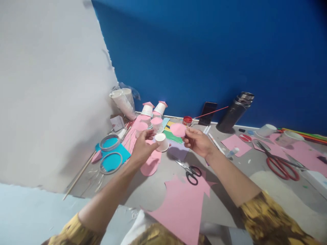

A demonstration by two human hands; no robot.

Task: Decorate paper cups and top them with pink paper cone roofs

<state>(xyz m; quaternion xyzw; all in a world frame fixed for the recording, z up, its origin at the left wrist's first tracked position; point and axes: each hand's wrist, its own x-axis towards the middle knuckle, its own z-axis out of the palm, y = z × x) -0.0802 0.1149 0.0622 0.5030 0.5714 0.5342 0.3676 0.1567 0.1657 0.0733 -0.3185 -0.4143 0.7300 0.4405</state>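
Note:
A pink paper cone (177, 129) is pinched at its right edge between the thumb and fingers of my right hand (198, 141), above the table. My left hand (143, 149) is beside an upturned white paper cup (161, 142); its thumb reaches the cup's left side and its fingers are apart from the thumb. Behind my left hand stand several upturned cups topped with pink paper cones (156, 124). Pink paper pieces (150, 166) lie under and in front of the cup. Black-handled scissors (190, 171) rest open nearer to me.
A large cut pink sheet (182, 204) hangs over the front edge. Tape rolls (110, 163) lie left on blue paper. At the back are stacked cups (124, 100), a red paint jar (187, 120) with a stick, a phone (208, 113) and a flask (235, 112). Red-handled scissors (282, 166) lie right.

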